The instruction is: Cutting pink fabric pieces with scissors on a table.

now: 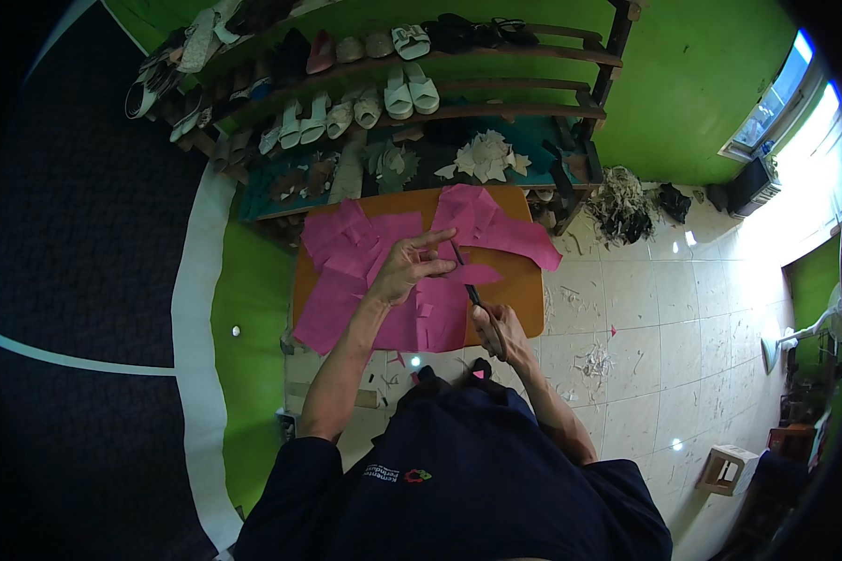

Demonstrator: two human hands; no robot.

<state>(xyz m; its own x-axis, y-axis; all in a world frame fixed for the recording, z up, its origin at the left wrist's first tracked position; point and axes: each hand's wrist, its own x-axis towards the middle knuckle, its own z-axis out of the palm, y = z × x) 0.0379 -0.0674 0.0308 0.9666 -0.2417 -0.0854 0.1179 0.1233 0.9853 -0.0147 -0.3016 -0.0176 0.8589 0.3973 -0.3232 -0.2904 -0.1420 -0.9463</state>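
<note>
My right hand [498,332] is closed around the handles of dark scissors [474,294], whose blades point away from me toward my left hand. A small pink piece of sheet material [475,274] lies at the blades. My left hand [412,266] grips that piece between thumb and fingers, with the index finger stretched out near the blade tips. Beneath both hands, larger pink sheets [332,304] spread over an orange-brown table [530,313], some with small cut pieces on them. Whether the blades are parted is too small to tell.
Beyond the table a wooden rack [533,51] holds several rows of sandals and shoes. Cream scraps [489,157] lie on its lowest level. A scrap heap [619,206] sits on the tiled floor [627,309], which has loose trimmings. A wooden stool [728,470] stands at right.
</note>
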